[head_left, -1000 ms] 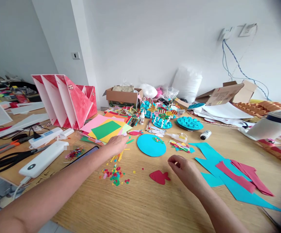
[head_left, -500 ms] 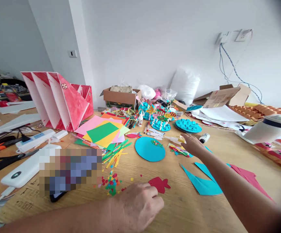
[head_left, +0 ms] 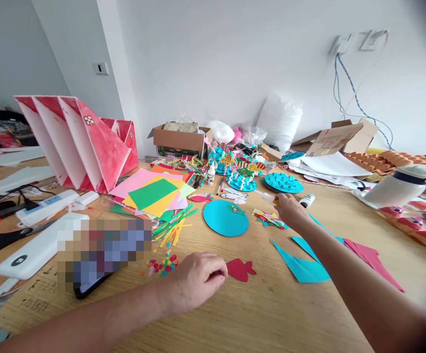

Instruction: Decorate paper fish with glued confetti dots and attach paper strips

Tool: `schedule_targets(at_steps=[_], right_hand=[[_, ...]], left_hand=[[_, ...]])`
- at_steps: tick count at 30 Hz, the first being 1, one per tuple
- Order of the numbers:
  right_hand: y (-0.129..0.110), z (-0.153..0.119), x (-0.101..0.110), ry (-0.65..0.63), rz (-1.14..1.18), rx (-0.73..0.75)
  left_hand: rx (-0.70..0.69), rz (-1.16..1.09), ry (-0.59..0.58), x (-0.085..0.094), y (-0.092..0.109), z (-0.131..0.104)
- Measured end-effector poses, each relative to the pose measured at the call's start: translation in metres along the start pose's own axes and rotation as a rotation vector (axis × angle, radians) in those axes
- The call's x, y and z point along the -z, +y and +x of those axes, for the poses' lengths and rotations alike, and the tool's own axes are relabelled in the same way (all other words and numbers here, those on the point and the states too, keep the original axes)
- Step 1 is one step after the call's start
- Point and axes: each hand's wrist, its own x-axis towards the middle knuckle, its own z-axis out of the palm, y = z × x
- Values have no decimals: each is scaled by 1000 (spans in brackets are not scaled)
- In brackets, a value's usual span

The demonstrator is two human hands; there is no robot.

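Red fish (head_left: 239, 270): it lies flat on the table (head_left: 264, 314), in the lower middle of the frame; probably paper, so very light and easy to bend; best to take it by the body, because the narrow tail could crease.
Left hand (head_left: 202, 280): just beside the fish, fingers curled together; I cannot tell if something is inside.
Right hand (head_left: 288, 206): right of centre, fingers closed on the yellow end of a whitish bottle (head_left: 266, 196).
Bottle: seems light and squeezable; the middle should give a steadier hold.

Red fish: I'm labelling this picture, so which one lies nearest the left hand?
The plain red fish, beside the left hand. It is solid red; the other red fish shows more colours and lies farther back.
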Motion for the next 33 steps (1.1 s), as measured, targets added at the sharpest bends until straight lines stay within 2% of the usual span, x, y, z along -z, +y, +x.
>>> schedule_targets(at_steps=[3, 4, 6, 9, 13, 15, 17, 20, 24, 26, 29, 32, 33], right_hand=[[-16, -35, 23, 75, 129, -3], [-24, -51, 31, 85, 350, -12], [-43, -87, 45, -8, 768, -30], [-70, -137, 59, -154, 1104, -45], [-89, -175, 62, -246, 1229, -48], [-90, -183, 59, -253, 1243, -31], [-90, -189, 52, -207, 1249, -25], [-90, -196, 38, 1, 1233, -15], [-94, -204, 27, 285, 980, 46], [-95, -205, 28, 352, 905, 79], [-94, -199, 40, 369, 920, 77], [-91, -185, 58, 398, 979, -33], [-89, -179, 64, 401, 1000, -69]], left_hand=[[172, -500, 47, 1, -1, 7], [196, -659, 57, 2, 1, 9], [205, -898, 96, 1, 8, 15], [217, -1097, 119, -4, 22, 27], [213, -1208, 55, -18, 36, 40], [213, -1216, 54, -24, 39, 44], [219, -1253, 66, -27, 41, 44], [243, -1394, 79, -28, 43, 41], [266, -1570, 57, -28, 51, 38], [243, -1613, 33, -27, 56, 37], [235, -1608, -29, -23, 59, 34], [251, -1466, -143, -15, 48, 28], [267, -1382, -144, -10, 41, 25]])
